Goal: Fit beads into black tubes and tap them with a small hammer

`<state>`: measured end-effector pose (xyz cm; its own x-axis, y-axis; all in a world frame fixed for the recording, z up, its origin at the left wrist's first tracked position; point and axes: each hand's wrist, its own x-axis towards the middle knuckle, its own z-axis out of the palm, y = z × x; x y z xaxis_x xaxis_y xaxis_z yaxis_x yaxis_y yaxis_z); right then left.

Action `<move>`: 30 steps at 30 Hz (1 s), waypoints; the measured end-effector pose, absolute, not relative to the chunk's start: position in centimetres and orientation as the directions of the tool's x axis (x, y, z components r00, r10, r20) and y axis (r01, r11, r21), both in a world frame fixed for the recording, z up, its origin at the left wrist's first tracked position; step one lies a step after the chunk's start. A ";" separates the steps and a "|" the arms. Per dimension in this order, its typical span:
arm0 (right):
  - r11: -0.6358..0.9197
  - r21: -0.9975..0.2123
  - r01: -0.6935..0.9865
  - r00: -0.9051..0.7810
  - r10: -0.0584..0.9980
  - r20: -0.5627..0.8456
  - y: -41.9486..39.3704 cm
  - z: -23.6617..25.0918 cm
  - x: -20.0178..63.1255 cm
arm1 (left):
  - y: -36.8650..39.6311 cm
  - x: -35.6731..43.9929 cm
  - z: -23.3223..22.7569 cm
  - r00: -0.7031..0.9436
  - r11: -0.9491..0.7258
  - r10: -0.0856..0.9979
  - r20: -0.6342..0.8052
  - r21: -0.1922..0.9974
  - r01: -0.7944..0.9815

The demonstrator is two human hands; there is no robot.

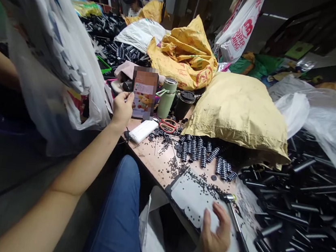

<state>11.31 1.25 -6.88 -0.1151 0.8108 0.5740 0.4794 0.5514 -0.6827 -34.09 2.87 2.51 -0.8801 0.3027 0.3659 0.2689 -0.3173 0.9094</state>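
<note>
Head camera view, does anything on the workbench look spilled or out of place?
Yes. Tiny black beads lie scattered loose over the bench and the white sheet by the right hand, and red-handled scissors sit among them.

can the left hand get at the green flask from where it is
Probably yes: the left hand is at the phone beside the green flask, with nothing between them but the phone.

A brown worktable (163,167) is carrying a heavy clutter. A white perforated sheet (191,196) is lying at its near edge, with tiny black washers (178,169) scattering across it. Rows of ribbed black parts (203,154) are sitting beside a bulging yellow sack (240,112). Black tubes (299,207) are piling up on the right. A green flask (167,98), black cup (184,104), red-handled scissors (167,125) and white power bank (143,131) are standing further back.
</note>
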 end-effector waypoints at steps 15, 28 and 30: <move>0.267 -0.918 -0.294 -0.511 0.768 0.387 4.5 -4.3 -6.3 | -1.2 -18.0 -1.9 -0.730 -0.344 0.678 -0.085 0.841 -0.418; 0.356 -0.928 -0.104 -0.447 0.817 0.364 3.7 -6.2 -6.6 | -1.3 -18.5 -4.4 -0.748 -0.317 0.655 -0.105 0.861 -0.398; 0.352 -0.932 -0.080 -0.477 0.808 0.346 3.8 -6.2 -6.7 | -1.2 -19.0 -4.9 -0.771 -0.305 0.629 -0.100 0.880 -0.363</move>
